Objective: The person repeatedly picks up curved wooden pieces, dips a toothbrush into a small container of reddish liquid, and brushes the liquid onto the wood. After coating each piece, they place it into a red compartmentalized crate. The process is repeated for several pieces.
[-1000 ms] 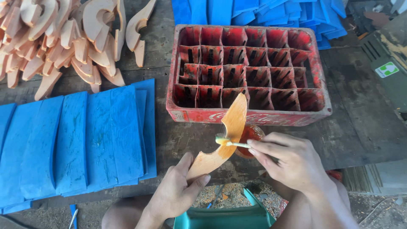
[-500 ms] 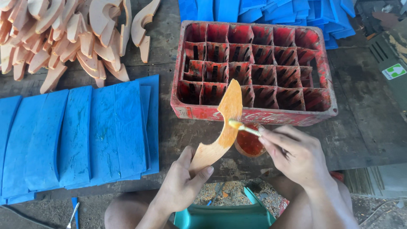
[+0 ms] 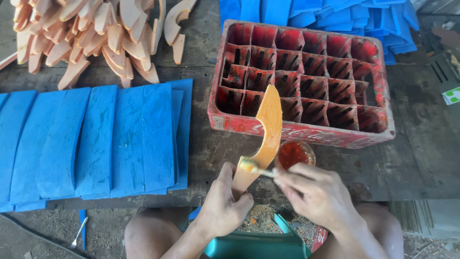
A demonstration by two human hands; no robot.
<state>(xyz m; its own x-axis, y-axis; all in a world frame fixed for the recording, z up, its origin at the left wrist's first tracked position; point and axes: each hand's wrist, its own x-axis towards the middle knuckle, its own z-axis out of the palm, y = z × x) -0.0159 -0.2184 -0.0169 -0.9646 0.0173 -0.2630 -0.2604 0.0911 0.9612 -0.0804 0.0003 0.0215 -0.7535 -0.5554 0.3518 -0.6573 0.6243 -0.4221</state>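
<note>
Left hand [image 3: 221, 204] grips curved wooden piece [image 3: 266, 134]; right hand [image 3: 316, 194] pinches brush [image 3: 254, 168] against it.

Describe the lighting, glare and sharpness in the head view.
Head view: soft, even daylight with faint shadows; mild sheen on the blue strips; red crate and curved orange piece sharp; brush tip slightly blurred; straight edges bow a little toward the frame's borders.

red divided crate [image 3: 306, 132] centre table, white-green label [image 3: 451, 96] right edge
</note>
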